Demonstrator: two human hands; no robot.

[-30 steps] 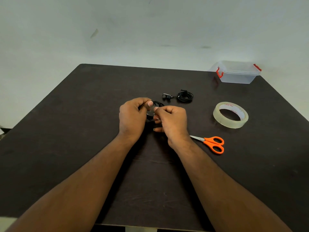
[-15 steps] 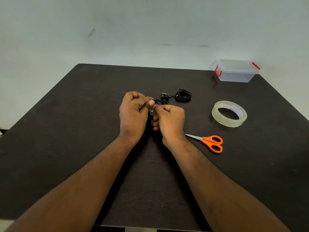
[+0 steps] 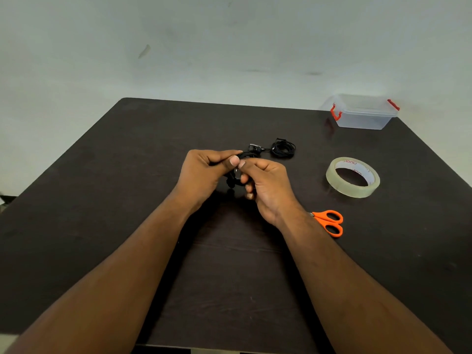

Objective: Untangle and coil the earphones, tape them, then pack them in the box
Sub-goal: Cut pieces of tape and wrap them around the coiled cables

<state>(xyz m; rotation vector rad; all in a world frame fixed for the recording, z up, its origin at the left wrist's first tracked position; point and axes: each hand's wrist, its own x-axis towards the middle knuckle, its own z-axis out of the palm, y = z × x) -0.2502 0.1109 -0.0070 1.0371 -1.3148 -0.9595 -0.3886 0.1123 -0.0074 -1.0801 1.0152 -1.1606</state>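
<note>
Faintly, red lettering runs round the inner core of the tape roll (image 3: 353, 177), too small to read surely. Both the left hand (image 3: 204, 172) and right hand (image 3: 268, 185) pinch the black earphones (image 3: 233, 178) between them, above the dark table (image 3: 127, 200). Beyond the grip lies a second coiled pair (image 3: 282, 149); far right, the clear box (image 3: 362, 112). Orange scissors (image 3: 329, 222) lie beside the right wrist. A pale wall stands behind.
</note>
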